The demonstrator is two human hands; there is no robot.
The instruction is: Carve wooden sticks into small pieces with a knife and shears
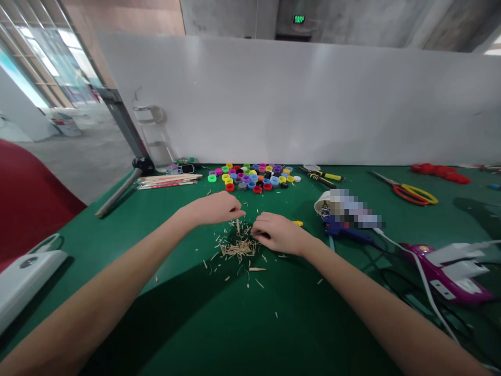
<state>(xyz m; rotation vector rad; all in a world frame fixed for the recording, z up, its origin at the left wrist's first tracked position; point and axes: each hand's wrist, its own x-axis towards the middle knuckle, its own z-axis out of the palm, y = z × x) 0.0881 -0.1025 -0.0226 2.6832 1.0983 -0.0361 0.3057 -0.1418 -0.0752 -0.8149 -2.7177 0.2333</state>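
Between the closed fingers of my left hand [219, 208] is a thin wooden stick [238, 226], its end pointing down. My right hand [279, 232] is closed around what looks like a craft knife; a yellow end [298, 223] pokes out behind the hand, and a dark, narrow blade shows near the fingertips, close to the stick. Most of the knife is hidden by my fingers. Below both hands lies a heap of pale wood shavings [239, 248], with loose slivers scattered around. One larger sliver [257, 269] rests just in front of the heap.
Colourful bottle caps [250, 178] spread along the back, beside wrapped chopsticks [168, 180]. Pliers [321, 177] and scissors [409, 190] lie right of them. A blue glue gun [346, 231], a white cup [324, 201] and a purple power strip [450, 274] with cables occupy the right side.
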